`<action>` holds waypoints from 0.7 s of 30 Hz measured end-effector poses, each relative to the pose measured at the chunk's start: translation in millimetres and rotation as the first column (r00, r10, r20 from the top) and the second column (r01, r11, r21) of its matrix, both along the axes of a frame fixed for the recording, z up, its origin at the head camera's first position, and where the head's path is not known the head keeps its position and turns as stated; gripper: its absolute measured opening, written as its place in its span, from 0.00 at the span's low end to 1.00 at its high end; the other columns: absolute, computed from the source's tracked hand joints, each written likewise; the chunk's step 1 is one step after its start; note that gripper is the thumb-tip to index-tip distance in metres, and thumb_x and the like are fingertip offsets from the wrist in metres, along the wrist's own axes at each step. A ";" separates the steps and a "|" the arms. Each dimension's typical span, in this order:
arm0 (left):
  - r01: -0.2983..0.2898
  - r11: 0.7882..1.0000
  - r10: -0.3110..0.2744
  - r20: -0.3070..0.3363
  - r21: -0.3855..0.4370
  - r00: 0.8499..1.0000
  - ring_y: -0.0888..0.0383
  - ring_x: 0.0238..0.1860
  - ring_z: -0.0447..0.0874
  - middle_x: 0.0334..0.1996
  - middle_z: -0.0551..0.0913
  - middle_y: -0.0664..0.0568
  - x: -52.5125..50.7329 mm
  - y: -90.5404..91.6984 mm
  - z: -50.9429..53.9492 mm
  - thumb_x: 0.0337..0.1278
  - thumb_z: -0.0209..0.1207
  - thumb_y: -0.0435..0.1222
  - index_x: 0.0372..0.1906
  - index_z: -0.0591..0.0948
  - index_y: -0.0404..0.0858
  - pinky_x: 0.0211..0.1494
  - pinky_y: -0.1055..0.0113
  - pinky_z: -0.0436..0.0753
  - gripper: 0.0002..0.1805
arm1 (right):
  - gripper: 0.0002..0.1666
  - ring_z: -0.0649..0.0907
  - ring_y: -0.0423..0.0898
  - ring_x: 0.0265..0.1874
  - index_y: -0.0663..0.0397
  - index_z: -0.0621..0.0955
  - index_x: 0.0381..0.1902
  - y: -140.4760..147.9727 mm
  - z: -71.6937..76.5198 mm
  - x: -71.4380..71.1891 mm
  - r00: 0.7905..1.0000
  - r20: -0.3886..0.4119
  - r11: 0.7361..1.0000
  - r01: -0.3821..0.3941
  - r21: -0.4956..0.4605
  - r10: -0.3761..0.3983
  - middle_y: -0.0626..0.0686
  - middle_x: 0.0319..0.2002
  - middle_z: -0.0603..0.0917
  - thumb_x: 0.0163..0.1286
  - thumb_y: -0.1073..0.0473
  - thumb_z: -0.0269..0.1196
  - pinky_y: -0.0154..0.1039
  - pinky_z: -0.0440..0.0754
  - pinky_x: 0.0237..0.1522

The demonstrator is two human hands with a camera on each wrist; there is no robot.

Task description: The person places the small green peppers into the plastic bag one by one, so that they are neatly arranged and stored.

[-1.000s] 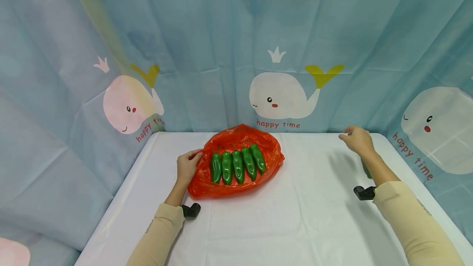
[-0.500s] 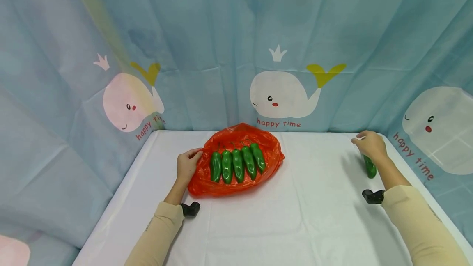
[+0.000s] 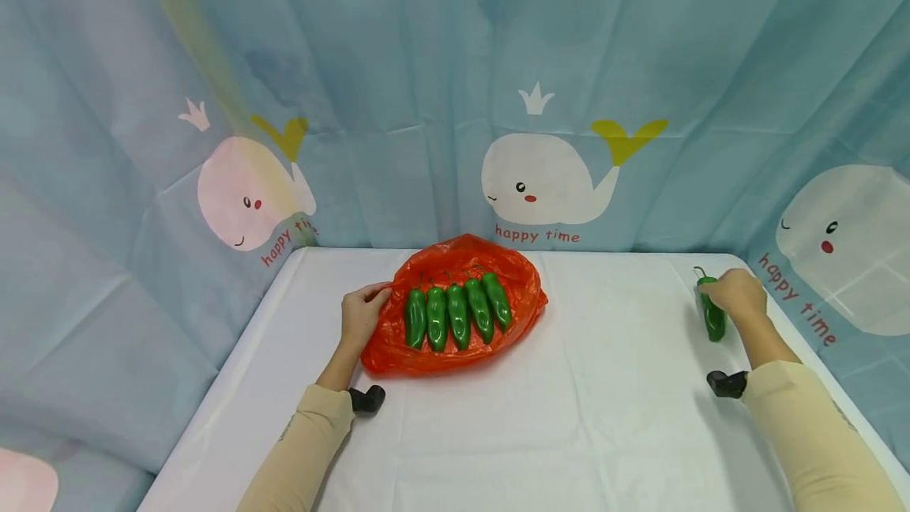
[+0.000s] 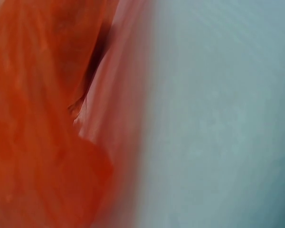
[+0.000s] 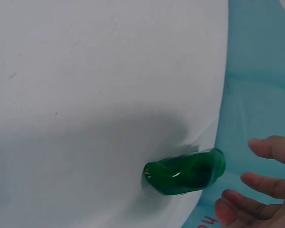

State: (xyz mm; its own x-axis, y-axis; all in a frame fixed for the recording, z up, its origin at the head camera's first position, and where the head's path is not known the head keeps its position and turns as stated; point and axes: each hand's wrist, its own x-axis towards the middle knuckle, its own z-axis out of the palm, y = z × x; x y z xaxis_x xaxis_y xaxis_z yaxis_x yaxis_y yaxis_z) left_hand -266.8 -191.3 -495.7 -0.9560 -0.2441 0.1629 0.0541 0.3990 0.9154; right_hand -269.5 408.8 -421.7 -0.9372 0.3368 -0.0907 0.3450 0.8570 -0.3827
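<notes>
A red plastic bag [image 3: 415, 363] lies spread on the white table, with several green peppers [image 3: 458, 318] side by side on it. At its left edge my left hand [image 3: 359, 316] pinches the plastic between thumb and fingers. The left wrist view is filled with blurred bag [image 4: 33, 156] and tablecloth. A lone green pepper [image 3: 714, 321] lies near the table's right edge. My right hand [image 3: 739, 295] is over it and partly covers its right side in the head view. In the right wrist view the fingers are spread and apart from that pepper [image 5: 183, 173].
A white cloth covers the table [image 3: 512, 433]. Behind and along the sides hang blue curtains [image 3: 426, 85] printed with whales, close to the table's edges. Each wrist carries a small black device [image 3: 727, 384].
My right hand has moved right and towards me, down to the lone pepper, whose stem now shows. My left hand keeps its hold on the bag's edge.
</notes>
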 end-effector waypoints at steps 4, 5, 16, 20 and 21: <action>-0.004 1.000 0.004 0.013 0.025 1.000 0.50 0.49 0.83 0.47 0.87 0.40 -0.6 0.6 2.0 0.65 0.60 0.40 0.49 0.86 0.35 0.48 0.76 0.80 0.15 | 0.28 0.76 0.63 0.34 0.86 0.73 0.43 1.8 -2.4 1.3 0.998 0.055 1.000 0.021 0.015 -0.021 0.74 0.35 0.78 0.65 0.57 0.58 0.56 0.77 0.38; -0.006 0.999 0.006 0.017 0.034 1.000 0.50 0.50 0.83 0.47 0.87 0.40 -0.6 1.0 2.8 0.65 0.60 0.40 0.49 0.86 0.35 0.48 0.75 0.80 0.15 | 0.28 0.76 0.63 0.35 0.86 0.73 0.44 2.0 -3.0 1.6 0.997 0.067 0.999 0.033 0.014 -0.034 0.75 0.36 0.77 0.65 0.57 0.58 0.56 0.77 0.39; -0.011 0.997 0.008 0.046 0.073 0.999 0.50 0.51 0.82 0.48 0.86 0.40 -0.4 1.8 8.2 0.65 0.60 0.40 0.49 0.86 0.35 0.46 0.78 0.79 0.15 | 0.28 0.75 0.63 0.37 0.87 0.70 0.46 1.4 -9.1 2.0 0.981 0.154 0.993 0.117 0.003 -0.116 0.74 0.37 0.75 0.65 0.59 0.58 0.52 0.78 0.39; -0.006 0.998 0.004 0.039 0.068 0.999 0.49 0.51 0.82 0.48 0.86 0.40 -0.3 1.5 7.8 0.66 0.59 0.41 0.50 0.85 0.35 0.46 0.79 0.79 0.16 | 0.29 0.76 0.64 0.36 0.88 0.69 0.46 1.3 -12.3 1.2 0.987 0.128 0.996 0.094 0.003 -0.094 0.75 0.37 0.75 0.64 0.59 0.59 0.51 0.78 0.36; -0.005 0.998 0.002 0.039 0.070 0.999 0.49 0.51 0.82 0.49 0.86 0.39 -0.3 1.3 7.5 0.66 0.59 0.41 0.50 0.85 0.34 0.46 0.79 0.79 0.16 | 0.29 0.77 0.64 0.36 0.88 0.69 0.46 1.3 -13.3 0.9 0.989 0.118 0.996 0.084 0.008 -0.084 0.76 0.37 0.75 0.63 0.59 0.59 0.52 0.78 0.36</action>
State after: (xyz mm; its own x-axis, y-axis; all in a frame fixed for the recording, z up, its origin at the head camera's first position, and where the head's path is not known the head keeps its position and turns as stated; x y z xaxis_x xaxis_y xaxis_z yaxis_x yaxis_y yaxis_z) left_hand -267.1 -189.9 -488.2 -0.9604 -0.2571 0.1078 0.0164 0.3339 0.9425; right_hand -268.6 410.1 -435.0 -0.8884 0.4141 -0.1979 0.4583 0.8242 -0.3326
